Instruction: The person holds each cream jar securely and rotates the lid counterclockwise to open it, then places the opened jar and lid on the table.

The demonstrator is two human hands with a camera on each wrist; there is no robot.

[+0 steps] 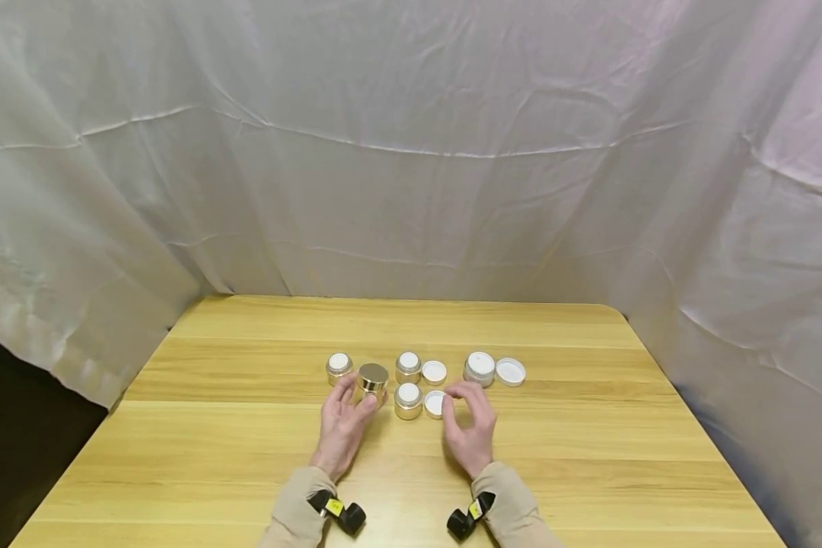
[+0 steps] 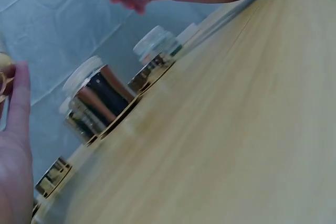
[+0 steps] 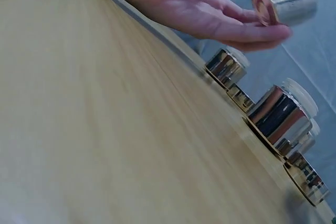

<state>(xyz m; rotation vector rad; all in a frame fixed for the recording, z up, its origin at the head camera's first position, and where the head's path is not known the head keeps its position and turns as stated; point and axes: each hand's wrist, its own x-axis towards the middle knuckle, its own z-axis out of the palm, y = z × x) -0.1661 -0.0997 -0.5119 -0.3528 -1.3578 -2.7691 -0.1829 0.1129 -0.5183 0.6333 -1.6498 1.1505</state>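
Note:
My left hand (image 1: 342,430) holds a gold cosmetic jar (image 1: 373,376) up off the table, fingers on one side and thumb on the other. In the right wrist view the same jar (image 3: 294,4) shows a shiny, mirror-like side. My right hand (image 1: 470,428) hovers beside an upturned white-lined lid (image 1: 434,404), with thumb and fingers loosely bent and nothing between them. Between the hands stands an uncapped gold jar (image 1: 408,402) with a white top. Another such jar (image 1: 408,367) and its lid (image 1: 434,371) sit just behind.
To the right stands a larger jar (image 1: 479,368) with a lid (image 1: 511,371) lying beside it. One more small jar (image 1: 339,367) is behind my left hand, and a gold lid (image 3: 240,98) lies near it. Grey curtain (image 1: 411,190) hangs behind the wooden table (image 1: 589,441).

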